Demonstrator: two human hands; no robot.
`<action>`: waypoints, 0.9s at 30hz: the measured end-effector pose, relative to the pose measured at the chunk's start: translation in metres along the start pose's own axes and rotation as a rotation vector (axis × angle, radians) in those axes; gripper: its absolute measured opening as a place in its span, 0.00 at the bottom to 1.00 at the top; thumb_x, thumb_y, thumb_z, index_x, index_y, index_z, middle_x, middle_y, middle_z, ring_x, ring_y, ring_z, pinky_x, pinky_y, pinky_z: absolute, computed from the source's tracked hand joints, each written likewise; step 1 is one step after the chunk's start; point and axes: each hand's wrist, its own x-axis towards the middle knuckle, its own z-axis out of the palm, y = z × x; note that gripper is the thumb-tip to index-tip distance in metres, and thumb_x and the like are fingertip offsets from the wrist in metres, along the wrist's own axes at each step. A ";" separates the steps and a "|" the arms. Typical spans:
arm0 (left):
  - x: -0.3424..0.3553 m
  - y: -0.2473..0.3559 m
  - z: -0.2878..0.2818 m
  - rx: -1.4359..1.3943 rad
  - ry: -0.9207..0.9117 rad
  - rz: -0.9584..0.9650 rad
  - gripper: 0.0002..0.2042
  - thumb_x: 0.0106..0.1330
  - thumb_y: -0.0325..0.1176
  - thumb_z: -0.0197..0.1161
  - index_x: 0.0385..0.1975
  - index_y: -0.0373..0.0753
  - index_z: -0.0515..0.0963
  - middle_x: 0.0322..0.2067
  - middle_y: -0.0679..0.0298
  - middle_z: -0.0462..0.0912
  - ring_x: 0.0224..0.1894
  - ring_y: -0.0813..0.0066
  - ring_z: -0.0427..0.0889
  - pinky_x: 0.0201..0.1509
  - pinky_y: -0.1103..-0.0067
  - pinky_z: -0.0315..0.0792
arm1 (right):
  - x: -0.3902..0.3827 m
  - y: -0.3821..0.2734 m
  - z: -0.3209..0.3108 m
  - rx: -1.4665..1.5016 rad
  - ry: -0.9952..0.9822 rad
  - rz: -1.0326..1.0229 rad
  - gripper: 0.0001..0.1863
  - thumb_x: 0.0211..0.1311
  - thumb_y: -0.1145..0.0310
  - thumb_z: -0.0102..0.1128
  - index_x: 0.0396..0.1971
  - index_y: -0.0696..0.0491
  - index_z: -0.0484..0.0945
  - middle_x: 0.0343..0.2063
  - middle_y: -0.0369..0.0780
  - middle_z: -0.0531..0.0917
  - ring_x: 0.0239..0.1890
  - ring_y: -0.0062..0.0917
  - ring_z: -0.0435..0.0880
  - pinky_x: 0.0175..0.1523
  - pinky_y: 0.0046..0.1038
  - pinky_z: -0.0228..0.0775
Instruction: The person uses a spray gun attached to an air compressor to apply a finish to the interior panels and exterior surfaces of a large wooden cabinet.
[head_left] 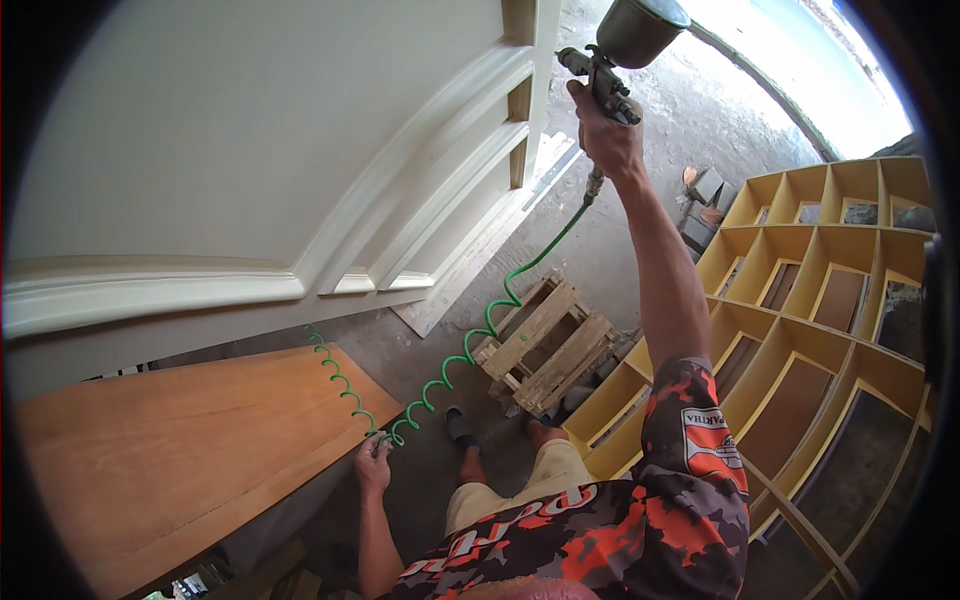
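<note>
My right hand is wrapped round the grip of a metal spray gun, held up at the far side with my arm stretched out. A grey paint cup sits on top of the gun, and its nozzle points left toward a large cream-white panelled door. From the gun's handle a coiled green air hose runs down to my left hand, which pinches it at waist height. Beyond that hand the hose continues up and left over a brown wooden board.
On the right stands a yellow wooden shelf frame with many compartments. A small pallet-like wooden stand is on the concrete floor by my feet. Grey blocks lie near the shelf. A pale plank lies below the door.
</note>
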 end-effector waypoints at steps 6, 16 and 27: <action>-0.001 0.018 0.018 -0.016 -0.015 -0.002 0.13 0.79 0.27 0.64 0.58 0.28 0.82 0.43 0.61 0.89 0.41 0.78 0.86 0.51 0.79 0.82 | 0.045 0.017 -0.035 0.154 -0.022 0.082 0.21 0.74 0.57 0.72 0.23 0.54 0.81 0.15 0.29 0.75 0.16 0.14 0.70 0.21 0.27 0.59; -0.007 0.044 0.060 0.012 -0.063 0.031 0.13 0.78 0.29 0.65 0.58 0.31 0.83 0.43 0.61 0.90 0.42 0.79 0.88 0.51 0.78 0.81 | 0.085 0.037 -0.070 0.021 0.025 0.134 0.22 0.76 0.54 0.70 0.23 0.51 0.79 0.13 0.29 0.74 0.13 0.15 0.69 0.21 0.27 0.57; -0.004 0.029 0.057 0.058 -0.048 0.080 0.14 0.79 0.28 0.63 0.59 0.31 0.83 0.44 0.61 0.92 0.42 0.78 0.90 0.51 0.79 0.82 | 0.022 0.061 -0.017 0.203 0.021 0.030 0.20 0.74 0.59 0.73 0.24 0.55 0.81 0.14 0.29 0.75 0.16 0.13 0.72 0.22 0.27 0.60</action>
